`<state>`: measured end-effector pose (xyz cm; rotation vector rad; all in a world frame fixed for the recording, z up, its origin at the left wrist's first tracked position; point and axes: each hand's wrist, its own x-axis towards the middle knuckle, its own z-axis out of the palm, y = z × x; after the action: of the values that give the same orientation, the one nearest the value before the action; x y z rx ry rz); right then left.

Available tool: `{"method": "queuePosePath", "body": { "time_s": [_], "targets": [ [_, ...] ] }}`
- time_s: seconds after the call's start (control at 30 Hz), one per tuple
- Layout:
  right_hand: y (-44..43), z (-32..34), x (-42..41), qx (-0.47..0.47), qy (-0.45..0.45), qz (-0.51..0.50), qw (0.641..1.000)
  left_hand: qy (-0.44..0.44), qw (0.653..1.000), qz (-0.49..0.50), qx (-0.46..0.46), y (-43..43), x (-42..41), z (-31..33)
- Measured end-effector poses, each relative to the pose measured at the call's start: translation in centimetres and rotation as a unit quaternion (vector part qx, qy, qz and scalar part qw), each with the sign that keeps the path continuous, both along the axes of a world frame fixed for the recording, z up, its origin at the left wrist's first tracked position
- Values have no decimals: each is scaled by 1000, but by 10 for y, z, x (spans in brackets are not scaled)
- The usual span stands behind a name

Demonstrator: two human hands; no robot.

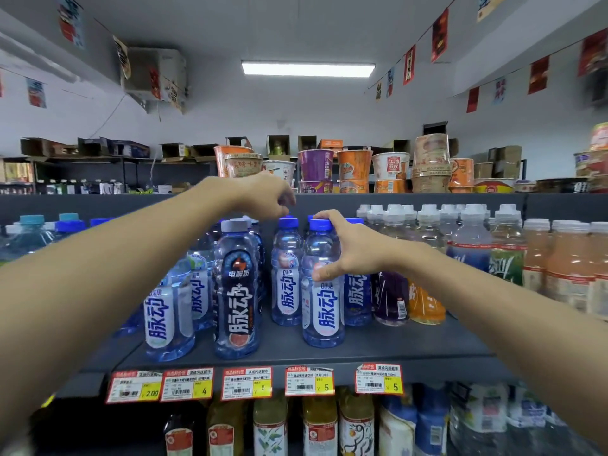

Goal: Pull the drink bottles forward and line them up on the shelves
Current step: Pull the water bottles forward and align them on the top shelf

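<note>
From the aisle, both of the person's arms reach in to the dark middle shelf. The right hand grips the front bottle: the thumb presses its shoulder just above the white label and the fingers curl round the far side, the forefinger lying by the blue cap. That bottle stands upright near the middle of the shelf, long axis vertical, cap up, label facing out to the aisle. It is forward of its neighbours but still back from the shelf lip.

The left hand hangs higher, fingers curled downward right over the blue cap of the rear bottle, which stands upright just behind and to the left of the front one. Whether those fingertips actually hold the cap I cannot tell.

Further left a dark-labelled bottle stands upright nearer the edge. Red and yellow price tags hang along the shelf front, and noodle cups are stacked on the shelf above
</note>
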<state>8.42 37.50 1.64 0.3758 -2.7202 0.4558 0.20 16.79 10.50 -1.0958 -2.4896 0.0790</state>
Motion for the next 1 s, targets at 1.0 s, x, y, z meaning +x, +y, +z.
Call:
{"method": "queuePosePath", "body": {
  "time_s": [1.0],
  "targets": [
    [-44,-19,-8,-42,21,99,994,-62,981,-118,140,-64,12,-62]
  ]
}}
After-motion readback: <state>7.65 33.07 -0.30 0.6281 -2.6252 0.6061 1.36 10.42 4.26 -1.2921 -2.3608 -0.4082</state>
